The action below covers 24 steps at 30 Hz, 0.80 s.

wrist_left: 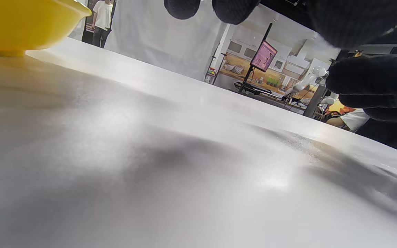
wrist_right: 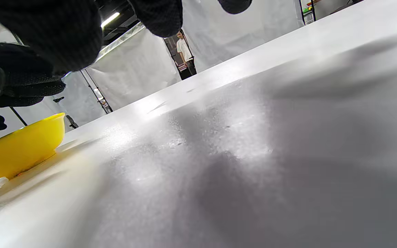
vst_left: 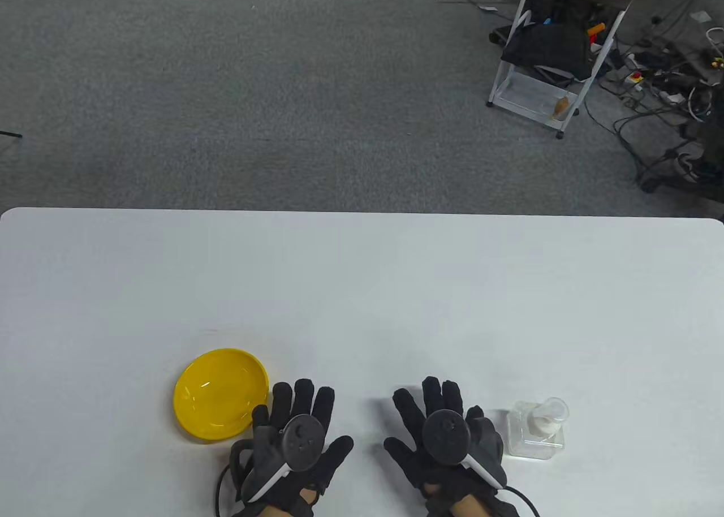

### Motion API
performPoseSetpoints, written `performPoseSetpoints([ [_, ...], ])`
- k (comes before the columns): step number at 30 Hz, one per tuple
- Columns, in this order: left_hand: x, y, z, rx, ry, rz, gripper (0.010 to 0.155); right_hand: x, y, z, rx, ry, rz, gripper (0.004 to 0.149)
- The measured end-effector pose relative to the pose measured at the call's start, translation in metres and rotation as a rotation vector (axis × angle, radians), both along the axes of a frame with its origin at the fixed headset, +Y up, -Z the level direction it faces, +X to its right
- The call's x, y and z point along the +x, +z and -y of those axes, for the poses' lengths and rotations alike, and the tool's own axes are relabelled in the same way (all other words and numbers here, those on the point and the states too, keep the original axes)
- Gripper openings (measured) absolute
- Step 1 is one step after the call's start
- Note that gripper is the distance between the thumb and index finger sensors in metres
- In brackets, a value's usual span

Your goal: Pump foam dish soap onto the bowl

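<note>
A yellow bowl (vst_left: 220, 393) sits on the white table (vst_left: 362, 291) near its front edge, left of centre. It also shows in the left wrist view (wrist_left: 22, 24) and the right wrist view (wrist_right: 19, 148). A clear foam soap bottle (vst_left: 536, 431) with a white pump stands at the front right. My left hand (vst_left: 297, 426) lies flat and open, fingers spread, just right of the bowl. My right hand (vst_left: 444, 426) lies flat and open, just left of the bottle. Neither hand holds anything.
Beyond the table's far edge is grey carpet. A white cart (vst_left: 551, 59) with dark gear and a tangle of cables (vst_left: 673, 104) stand at the far right on the floor.
</note>
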State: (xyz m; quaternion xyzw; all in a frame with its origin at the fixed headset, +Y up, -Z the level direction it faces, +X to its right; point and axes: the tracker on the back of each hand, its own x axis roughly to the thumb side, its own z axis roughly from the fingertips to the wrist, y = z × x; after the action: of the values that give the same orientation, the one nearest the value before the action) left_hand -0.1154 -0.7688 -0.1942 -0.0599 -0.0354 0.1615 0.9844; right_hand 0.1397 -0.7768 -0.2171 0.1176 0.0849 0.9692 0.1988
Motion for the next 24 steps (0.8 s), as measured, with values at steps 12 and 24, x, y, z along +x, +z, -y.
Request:
performPoseSetpoints([
  [12,0.003,0.002,0.0,0.003,0.004,0.007,0.084,0.006,0.002,-0.001,0.004,-0.002,0.011,0.077],
  [24,0.003,0.002,0.0,-0.003,0.015,0.017,0.084,0.005,-0.011,-0.012,-0.037,-0.04,-0.043,0.073],
])
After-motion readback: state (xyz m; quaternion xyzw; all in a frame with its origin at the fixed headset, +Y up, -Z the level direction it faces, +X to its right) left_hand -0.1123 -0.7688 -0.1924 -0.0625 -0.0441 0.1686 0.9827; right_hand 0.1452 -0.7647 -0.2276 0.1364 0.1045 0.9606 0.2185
